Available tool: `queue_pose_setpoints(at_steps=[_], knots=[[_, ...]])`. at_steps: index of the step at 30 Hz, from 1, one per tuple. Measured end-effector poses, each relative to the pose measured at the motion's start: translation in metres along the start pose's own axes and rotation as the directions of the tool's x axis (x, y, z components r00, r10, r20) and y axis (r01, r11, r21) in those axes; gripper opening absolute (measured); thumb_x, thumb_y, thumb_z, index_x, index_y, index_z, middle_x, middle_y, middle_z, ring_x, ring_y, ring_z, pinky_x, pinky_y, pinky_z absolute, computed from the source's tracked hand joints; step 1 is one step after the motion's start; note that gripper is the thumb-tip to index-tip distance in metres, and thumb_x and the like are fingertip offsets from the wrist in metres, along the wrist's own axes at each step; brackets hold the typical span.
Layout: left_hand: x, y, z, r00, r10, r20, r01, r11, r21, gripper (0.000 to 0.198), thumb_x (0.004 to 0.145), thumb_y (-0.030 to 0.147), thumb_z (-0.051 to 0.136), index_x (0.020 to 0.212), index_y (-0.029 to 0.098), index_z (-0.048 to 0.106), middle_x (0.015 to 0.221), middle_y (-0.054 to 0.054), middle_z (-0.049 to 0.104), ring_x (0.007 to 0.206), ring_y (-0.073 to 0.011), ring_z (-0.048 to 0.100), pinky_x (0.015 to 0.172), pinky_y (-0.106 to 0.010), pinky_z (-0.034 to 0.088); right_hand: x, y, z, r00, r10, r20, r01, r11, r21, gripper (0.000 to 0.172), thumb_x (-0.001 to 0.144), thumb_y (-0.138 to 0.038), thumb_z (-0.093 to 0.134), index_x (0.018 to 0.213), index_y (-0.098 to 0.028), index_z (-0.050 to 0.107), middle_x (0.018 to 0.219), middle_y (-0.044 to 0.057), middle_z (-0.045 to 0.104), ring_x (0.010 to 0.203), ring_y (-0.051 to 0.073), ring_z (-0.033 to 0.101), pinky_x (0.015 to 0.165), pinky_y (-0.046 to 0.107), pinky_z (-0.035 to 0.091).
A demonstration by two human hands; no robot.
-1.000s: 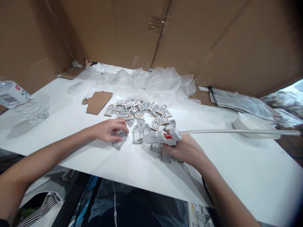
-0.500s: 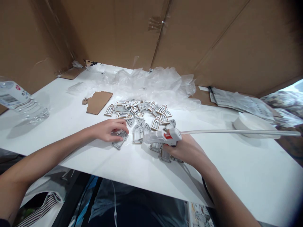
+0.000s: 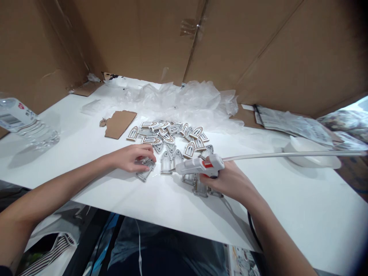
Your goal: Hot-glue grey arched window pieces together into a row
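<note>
Two hands work just below the heap of arched window cutouts (image 3: 169,134). Your left hand (image 3: 128,158) is curled closed, pinching a grey-framed cutout (image 3: 144,176) at the heap's near edge. Your right hand (image 3: 227,181) wraps the hot glue gun (image 3: 198,165), its nozzle just beside another cutout (image 3: 166,163). You're at the gluing step, so the next move calls for careful nozzle aim.

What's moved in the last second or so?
The right hand has shifted the glue gun slightly rightward, and the long glue stick now tilts up more at its far end. Nothing was picked up or let go. The left hand stays on the window-shaped piece, and the pile of window pieces looks unchanged.
</note>
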State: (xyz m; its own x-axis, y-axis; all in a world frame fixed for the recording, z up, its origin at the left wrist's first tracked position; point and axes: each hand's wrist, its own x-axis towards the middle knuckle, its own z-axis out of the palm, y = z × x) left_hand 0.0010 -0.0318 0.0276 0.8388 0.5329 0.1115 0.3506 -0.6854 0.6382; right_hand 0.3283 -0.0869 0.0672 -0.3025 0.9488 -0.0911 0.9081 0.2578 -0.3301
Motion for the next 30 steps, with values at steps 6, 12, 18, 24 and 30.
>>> queue_pose_setpoints(at_steps=[6,12,18,24,30], knots=[[0.0,0.0,0.001,1.0,0.0,-0.002,0.0,1.0,0.0,0.024,0.087,0.03,0.064,0.108,0.019,0.064,0.101,-0.005,0.055,0.069,-0.0112,0.048,0.065,-0.025,0.042,0.0,-0.002,-0.001,1.0,-0.024,0.011,0.024,1.0,-0.002,0.01,0.071,-0.028,0.057,0.063,-0.022,0.054,0.059,-0.001,0.059,0.055,0.014,0.051,0.055,0.025,0.034],[0.0,-0.001,-0.001,1.0,0.003,-0.003,-0.003,1.0,-0.009,0.025,0.088,0.032,0.061,0.109,0.019,0.063,0.1,-0.006,0.056,0.069,-0.0119,0.048,0.066,-0.026,0.043,-0.001,-0.003,-0.002,1.0,0.008,-0.027,-0.007,0.999,0.041,0.01,0.071,-0.03,0.055,0.066,-0.022,0.053,0.06,-0.002,0.058,0.058,0.015,0.053,0.054,0.025,0.034],[-0.001,0.0,-0.009,1.0,0.013,0.005,-0.013,1.0,-0.01,0.038,0.081,0.038,0.066,0.115,0.021,0.061,0.098,-0.006,0.058,0.075,-0.0164,0.052,0.068,-0.029,0.044,-0.002,-0.004,-0.001,0.988,0.082,-0.131,-0.068,0.992,0.102,0.017,0.071,-0.034,0.057,0.063,-0.023,0.048,0.054,-0.003,0.053,0.053,0.015,0.051,0.052,0.026,0.035],[-0.002,-0.002,-0.013,0.998,-0.004,0.055,0.002,0.999,0.047,0.051,0.075,0.042,0.072,0.119,0.021,0.057,0.099,-0.006,0.057,0.084,-0.0211,0.055,0.076,-0.033,0.045,-0.002,-0.006,-0.001,0.984,0.114,-0.137,-0.1,0.989,0.106,0.017,0.071,-0.034,0.057,0.062,-0.023,0.048,0.054,-0.003,0.054,0.052,0.014,0.05,0.051,0.025,0.034],[0.0,-0.004,-0.006,0.999,0.008,0.038,-0.01,0.998,0.063,0.058,0.073,0.052,0.076,0.118,0.019,0.058,0.099,-0.006,0.057,0.091,-0.0224,0.056,0.08,-0.033,0.044,-0.003,-0.008,-0.001,0.983,0.104,-0.153,-0.085,0.989,0.124,0.017,0.07,-0.034,0.057,0.061,-0.022,0.048,0.054,-0.003,0.055,0.052,0.014,0.05,0.051,0.025,0.035]])
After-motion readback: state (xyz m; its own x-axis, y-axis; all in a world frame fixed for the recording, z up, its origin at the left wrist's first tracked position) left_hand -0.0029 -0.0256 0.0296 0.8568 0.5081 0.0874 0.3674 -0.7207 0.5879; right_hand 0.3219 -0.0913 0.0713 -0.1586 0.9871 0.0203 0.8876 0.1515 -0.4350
